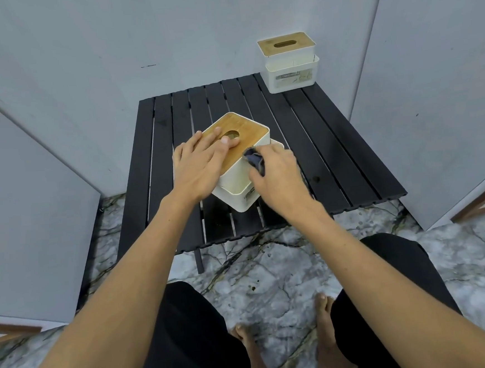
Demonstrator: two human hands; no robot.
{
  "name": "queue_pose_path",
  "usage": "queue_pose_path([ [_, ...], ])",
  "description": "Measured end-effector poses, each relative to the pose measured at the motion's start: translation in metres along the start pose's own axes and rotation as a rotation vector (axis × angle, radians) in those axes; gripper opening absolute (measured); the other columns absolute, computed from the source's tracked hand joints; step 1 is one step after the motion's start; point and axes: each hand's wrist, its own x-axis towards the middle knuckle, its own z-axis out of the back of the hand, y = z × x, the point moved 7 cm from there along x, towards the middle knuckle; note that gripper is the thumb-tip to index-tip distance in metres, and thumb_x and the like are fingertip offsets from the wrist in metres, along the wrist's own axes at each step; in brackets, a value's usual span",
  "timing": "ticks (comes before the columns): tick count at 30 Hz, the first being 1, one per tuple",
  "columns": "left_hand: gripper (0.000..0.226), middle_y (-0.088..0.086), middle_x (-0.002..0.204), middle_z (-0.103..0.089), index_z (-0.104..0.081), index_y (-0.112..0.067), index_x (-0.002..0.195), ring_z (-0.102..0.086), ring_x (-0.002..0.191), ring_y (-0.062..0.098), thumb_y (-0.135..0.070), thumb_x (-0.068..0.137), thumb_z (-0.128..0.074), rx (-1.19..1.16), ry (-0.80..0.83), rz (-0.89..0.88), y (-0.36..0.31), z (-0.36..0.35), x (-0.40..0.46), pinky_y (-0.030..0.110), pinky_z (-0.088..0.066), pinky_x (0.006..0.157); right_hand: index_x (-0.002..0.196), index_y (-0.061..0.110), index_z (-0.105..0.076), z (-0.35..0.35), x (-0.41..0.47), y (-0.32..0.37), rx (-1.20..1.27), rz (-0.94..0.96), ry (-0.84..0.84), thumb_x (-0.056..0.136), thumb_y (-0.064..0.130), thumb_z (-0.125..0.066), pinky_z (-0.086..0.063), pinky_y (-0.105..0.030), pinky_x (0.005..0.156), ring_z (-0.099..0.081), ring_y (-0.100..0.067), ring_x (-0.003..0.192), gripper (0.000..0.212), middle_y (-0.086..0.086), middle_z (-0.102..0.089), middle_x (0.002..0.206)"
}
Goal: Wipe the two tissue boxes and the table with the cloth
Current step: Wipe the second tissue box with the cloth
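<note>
Near tissue box (241, 166), white-walled with a wooden lid bearing an oval slot, stands near the middle of the black slatted table (334, 147), turned at an angle to the slats; its upper section sits nested in a slightly wider white base. Left hand (202, 163) lies flat on the wooden lid, fingers straight and spread, fingertips reaching the edge of the slot; it presses down and grips nothing. Right hand (278, 175) is curled around a bunched dark cloth (254, 159), which shows between thumb and fingers; the cloth touches the box's right side wall just under the lid's edge; how much of the cloth lies beneath the palm cannot be told. Second tissue box (290, 62), of the same make, stands upright at the table's far right corner, well apart from both hands; its base carries a pale printed label, too small to read. The table is low, one dark leg visible under its near edge; small dark spots mark the slats to the right of the near box. Grey wall panels (81, 66) close in the table on the far, left and right sides. Below, a grey marble-patterned floor (272, 283); the person's bare forearms, dark-clothed knees and bare feet occupy the foreground.
</note>
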Motion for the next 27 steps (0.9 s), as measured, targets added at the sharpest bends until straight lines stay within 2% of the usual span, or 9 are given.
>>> queue_pose_path([
  [4,0.056,-0.025,0.159,-0.03,-0.052,-0.066,0.13,-0.014,0.149,0.005,-0.062,0.1,-0.005,0.019,-0.004,-0.003,0.0,0.0,0.0,0.038,-0.001,0.121,0.109,0.003,-0.069,-0.004,-0.014,0.021,-0.097,0.147,0.001,0.089,0.003,-0.057,-0.041,-0.035,0.092,-0.049,-0.034,0.107,0.024,-0.012,-0.062,0.119],
  [8,0.055,-0.026,0.159,-0.031,-0.052,-0.065,0.13,-0.014,0.149,0.005,-0.062,0.1,-0.007,0.013,0.002,-0.008,0.001,0.0,0.001,0.039,0.0,0.121,0.119,0.013,-0.069,0.012,-0.007,-0.003,-0.046,0.137,0.096,0.089,0.008,-0.059,-0.033,-0.02,0.094,-0.053,-0.027,0.111,0.032,-0.003,-0.066,0.123],
  [11,0.051,-0.025,0.159,-0.031,-0.052,-0.064,0.131,-0.014,0.149,0.004,-0.061,0.102,-0.011,0.007,0.008,-0.006,0.001,-0.001,0.001,0.036,0.0,0.119,0.126,0.018,-0.065,0.021,0.005,-0.02,-0.056,0.084,0.111,0.09,0.014,-0.061,-0.038,-0.028,0.094,-0.055,-0.025,0.108,0.037,-0.001,-0.066,0.122],
  [18,0.051,-0.025,0.158,-0.032,-0.053,-0.064,0.13,-0.015,0.149,0.005,-0.058,0.103,-0.011,0.022,-0.011,-0.014,0.0,0.001,0.0,0.039,-0.002,0.121,0.115,0.01,-0.07,0.013,-0.007,-0.003,-0.006,0.228,0.112,0.087,0.008,-0.063,-0.043,-0.032,0.098,-0.057,-0.026,0.109,0.029,-0.004,-0.068,0.119],
  [22,0.053,-0.026,0.158,-0.032,-0.052,-0.065,0.13,-0.015,0.149,0.006,-0.063,0.1,-0.009,0.026,-0.005,-0.023,-0.002,0.0,-0.001,0.04,-0.002,0.121,0.113,0.014,-0.07,0.026,-0.004,-0.016,0.018,0.162,0.121,0.088,0.012,-0.064,-0.043,-0.031,0.091,-0.057,-0.023,0.1,0.025,-0.002,-0.069,0.109],
  [25,0.054,-0.026,0.159,-0.032,-0.052,-0.065,0.131,-0.015,0.149,0.006,-0.064,0.1,-0.008,0.043,-0.012,-0.028,-0.002,-0.001,-0.001,0.042,-0.003,0.121,0.11,0.013,-0.069,0.017,0.005,-0.013,-0.041,0.12,0.103,0.09,0.013,-0.059,-0.029,-0.019,0.078,-0.052,-0.022,0.098,0.023,-0.003,-0.067,0.107],
  [27,0.054,-0.026,0.158,-0.032,-0.052,-0.064,0.131,-0.015,0.149,0.006,-0.063,0.1,-0.008,0.044,-0.021,-0.031,-0.001,0.0,-0.001,0.042,-0.003,0.121,0.108,0.012,-0.069,0.012,0.006,-0.006,-0.061,0.115,0.091,0.09,0.013,-0.057,-0.026,-0.017,0.075,-0.05,-0.022,0.099,0.022,-0.004,-0.066,0.106],
])
